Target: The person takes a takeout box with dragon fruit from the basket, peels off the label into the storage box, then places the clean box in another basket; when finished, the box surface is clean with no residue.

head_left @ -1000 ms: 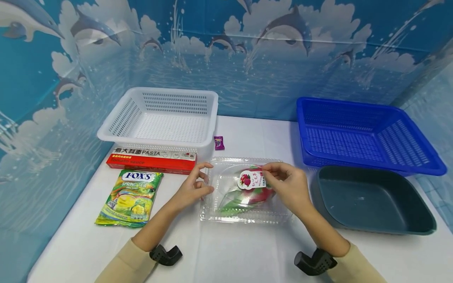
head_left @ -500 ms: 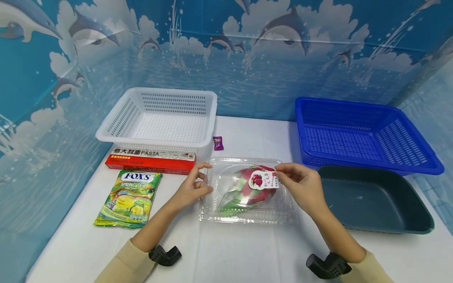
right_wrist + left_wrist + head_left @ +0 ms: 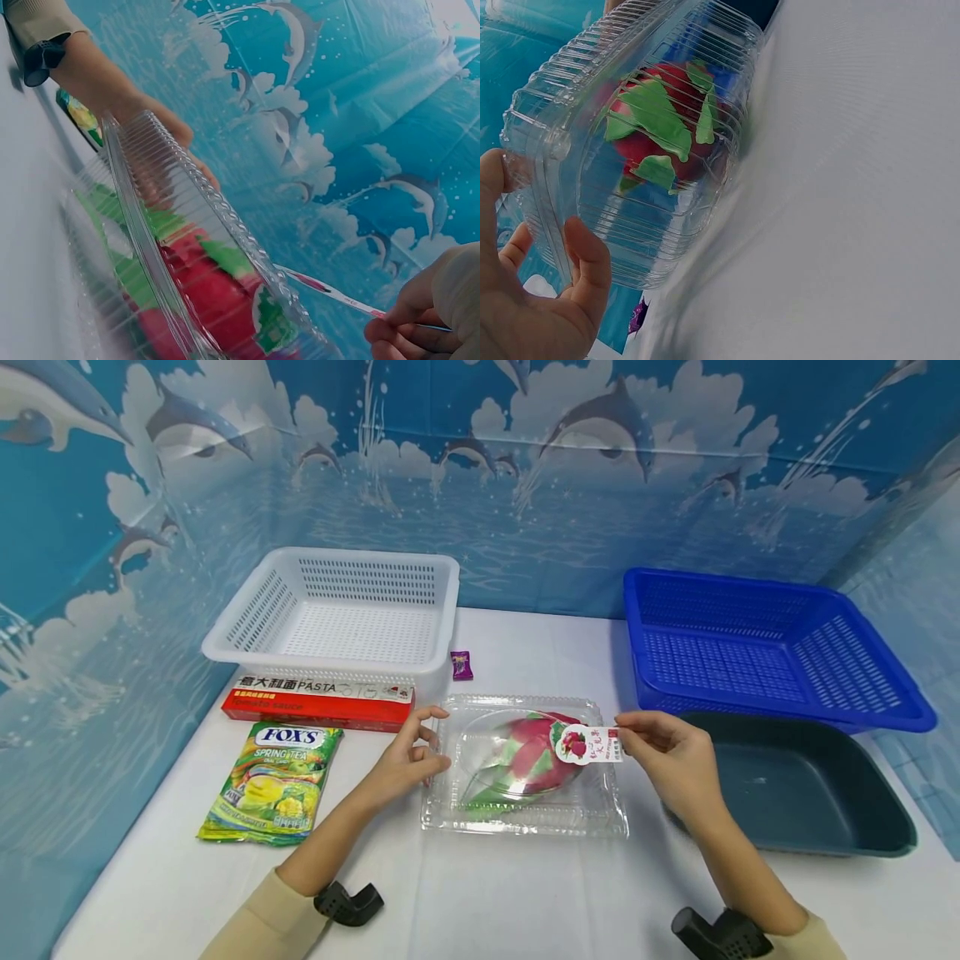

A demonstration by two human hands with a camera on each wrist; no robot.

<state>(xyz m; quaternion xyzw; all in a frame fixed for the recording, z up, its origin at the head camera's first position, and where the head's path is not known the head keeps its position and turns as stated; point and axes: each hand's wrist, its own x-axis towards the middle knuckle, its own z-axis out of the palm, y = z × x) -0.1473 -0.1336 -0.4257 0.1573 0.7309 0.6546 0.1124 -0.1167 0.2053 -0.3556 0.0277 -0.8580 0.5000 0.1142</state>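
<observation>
A clear plastic clamshell box (image 3: pixel 465 814) lies on the table before me, a red and green dragon fruit (image 3: pixel 525 756) inside it. My left hand (image 3: pixel 405 760) grips the box's left edge; in the left wrist view its thumb and fingers (image 3: pixel 589 259) lie on both sides of the rim. Between thumb and forefinger, my right hand (image 3: pixel 675 764) pinches the right end of a white sticker (image 3: pixel 592 744) printed with a red fruit. The sticker stretches over the right part of the lid and past the fruit. In the right wrist view the sticker (image 3: pixel 330 291) slants up off the lid.
A white basket (image 3: pixel 442 647) stands at the back left, with a red pasta box (image 3: pixel 315 702) and a green candy bag (image 3: pixel 273 785) in front. A purple wrapped candy (image 3: pixel 461 666) lies beside it. To the right are a blue basket (image 3: pixel 750 702) and a dark green tub (image 3: pixel 795 839).
My right hand has moved right, drawing the sticker along from over the fruit toward the box's right edge. The left hand and the box have stayed in place.
</observation>
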